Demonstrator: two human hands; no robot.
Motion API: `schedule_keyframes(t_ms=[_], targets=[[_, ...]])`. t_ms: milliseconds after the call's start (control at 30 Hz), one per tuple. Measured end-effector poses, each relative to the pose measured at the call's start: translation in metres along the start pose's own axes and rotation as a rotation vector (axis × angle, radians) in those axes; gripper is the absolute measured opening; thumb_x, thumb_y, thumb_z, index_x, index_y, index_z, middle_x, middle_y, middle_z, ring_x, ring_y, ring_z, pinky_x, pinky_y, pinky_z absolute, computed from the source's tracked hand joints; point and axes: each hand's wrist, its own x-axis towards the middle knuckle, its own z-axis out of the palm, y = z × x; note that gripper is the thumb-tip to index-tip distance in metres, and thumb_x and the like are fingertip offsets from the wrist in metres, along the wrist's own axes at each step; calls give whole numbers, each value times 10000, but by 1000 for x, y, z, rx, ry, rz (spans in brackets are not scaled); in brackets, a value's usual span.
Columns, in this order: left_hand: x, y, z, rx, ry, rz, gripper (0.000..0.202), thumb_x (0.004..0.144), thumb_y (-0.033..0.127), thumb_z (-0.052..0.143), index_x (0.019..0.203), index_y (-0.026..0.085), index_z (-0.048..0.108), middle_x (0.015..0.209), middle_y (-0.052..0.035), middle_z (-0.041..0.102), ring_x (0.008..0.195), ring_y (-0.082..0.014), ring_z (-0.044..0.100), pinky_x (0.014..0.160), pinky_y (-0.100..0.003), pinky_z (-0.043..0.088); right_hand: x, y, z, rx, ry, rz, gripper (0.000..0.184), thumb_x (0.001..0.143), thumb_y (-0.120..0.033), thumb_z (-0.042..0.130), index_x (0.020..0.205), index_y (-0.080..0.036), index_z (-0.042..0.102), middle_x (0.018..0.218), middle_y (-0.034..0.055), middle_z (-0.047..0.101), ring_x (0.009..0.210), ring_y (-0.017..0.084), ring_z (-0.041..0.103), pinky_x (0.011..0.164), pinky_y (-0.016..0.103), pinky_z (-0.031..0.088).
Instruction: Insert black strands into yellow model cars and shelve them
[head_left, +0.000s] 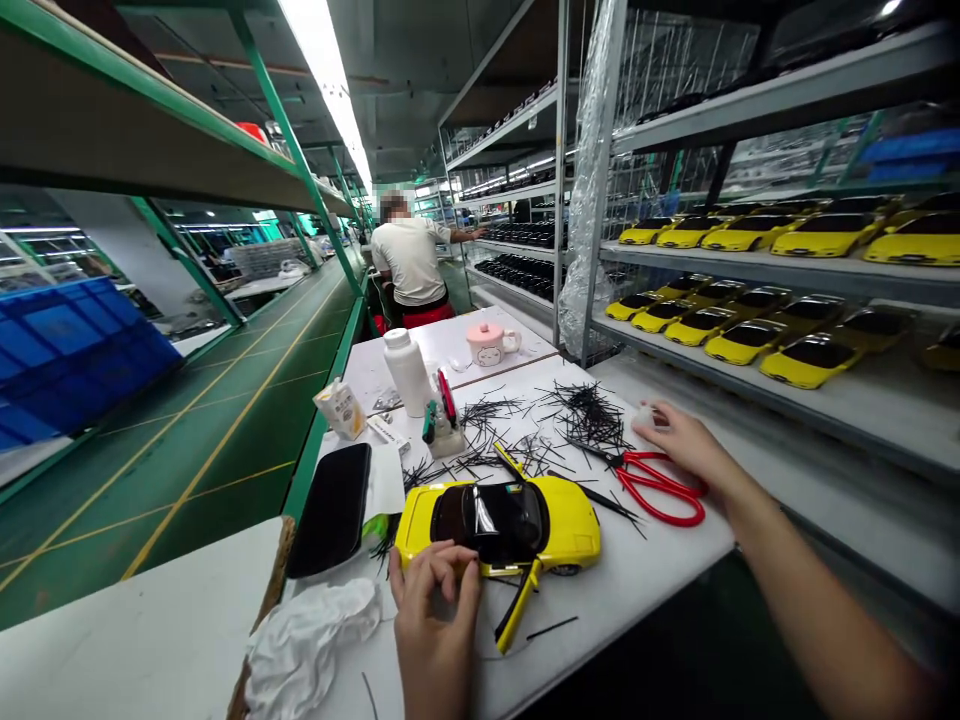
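A yellow model car (566, 510) with a black roof stands on the white table, both doors swung out. My left hand (439, 610) is at its near rear side, fingers bent and thumb and fingertips against the body. Whether a small part sits between those fingertips is hidden. Further right, my right hand (694, 445) is closed around a small whitish, translucent piece (645, 420), mostly covered by the fingers. Just below that hand lie red-handled scissors (660, 490). Thin black strips (589, 410) are heaped beyond the car, with a loose strip (553, 628) near the open door.
Around the car are a black phone (330, 510), crumpled white cloth (311, 640), white bottle (406, 370), small box (341, 408), tool holder (446, 438) and pink-lidded mug (487, 343). Racks (675, 265) of yellow cars stand right; a green conveyor (217, 430) runs left. A person (411, 255) sits ahead.
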Motion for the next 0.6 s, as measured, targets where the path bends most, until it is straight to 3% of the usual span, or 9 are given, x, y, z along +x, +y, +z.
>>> schedule_keyframes(t_ms=[67,167,233,333,467,600], targets=[[1,1,0,1,-9,9,289,768,282,644,637,225,393,776,37,682,848,-203,664,1168,-609,108,-13,1,-9,-10,31,36,580,785,-434,584,1274,-129,519,1155,187,668,988,311,651,781,387,510],[2,2,1,2,-15,29,291,763,266,650,644,225,387,762,36,681,838,-204,665,1161,-627,114,-41,-13,-17,-8,-4,-9,402,802,-442,581,1117,-192,601,1047,128,700,919,287,660,761,387,516],[2,2,1,-6,-20,49,285,768,252,647,651,226,389,766,28,682,843,-207,662,1148,-632,168,-62,-32,-10,5,-135,-179,252,842,-387,554,998,-209,643,970,92,708,871,253,660,767,377,522],[2,2,1,-33,-33,94,283,787,225,632,656,224,381,780,22,682,826,-198,658,1113,-606,283,-84,-61,12,-67,-237,-371,219,838,-236,561,1027,-178,656,1009,106,696,959,259,642,836,395,520],[0,3,3,-83,-59,107,301,827,186,605,660,219,356,805,29,688,800,-161,653,1077,-539,376,-85,-76,25,-131,-254,-395,247,853,-124,481,1017,-133,666,955,127,686,884,266,661,786,409,536],[-5,10,4,-158,-85,83,322,848,153,584,654,215,334,801,32,694,816,-137,656,1048,-451,429,-77,-86,1,-56,-202,-374,294,902,-209,446,1112,-98,619,1027,174,660,871,294,665,755,439,536]])
